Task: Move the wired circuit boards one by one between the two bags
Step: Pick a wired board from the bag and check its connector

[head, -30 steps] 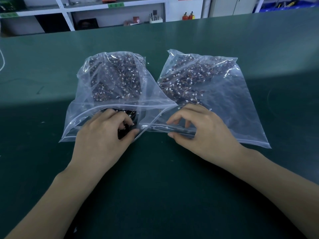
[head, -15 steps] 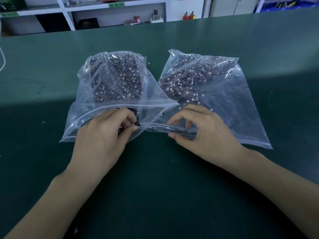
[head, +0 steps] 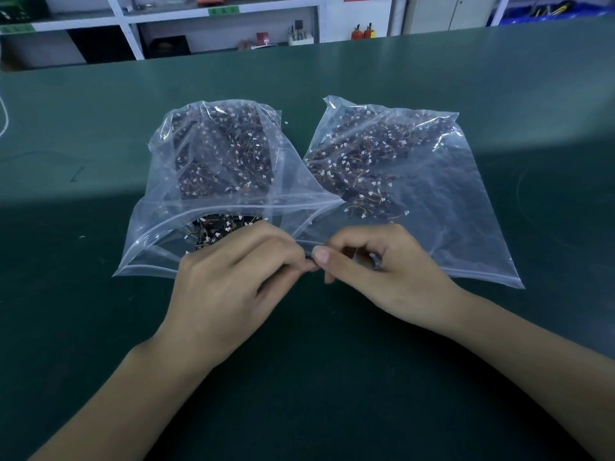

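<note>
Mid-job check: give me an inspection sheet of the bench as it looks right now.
Surface: dark green mat, a few pale specks on it.
Job's things: left bag with its mouth gaping open, boards showing inside; right bag lying flatter, wired circuit boards heaped at its far end.
Clutter: nothing seen on the mat beyond the bags.
Grippers: left hand and right hand meet fingertip to fingertip between the bag mouths, pinching something small; what it is cannot be told.
Cables: white cord at the left edge.
Surroundings: white shelving and two red bottles behind the bench.
</note>
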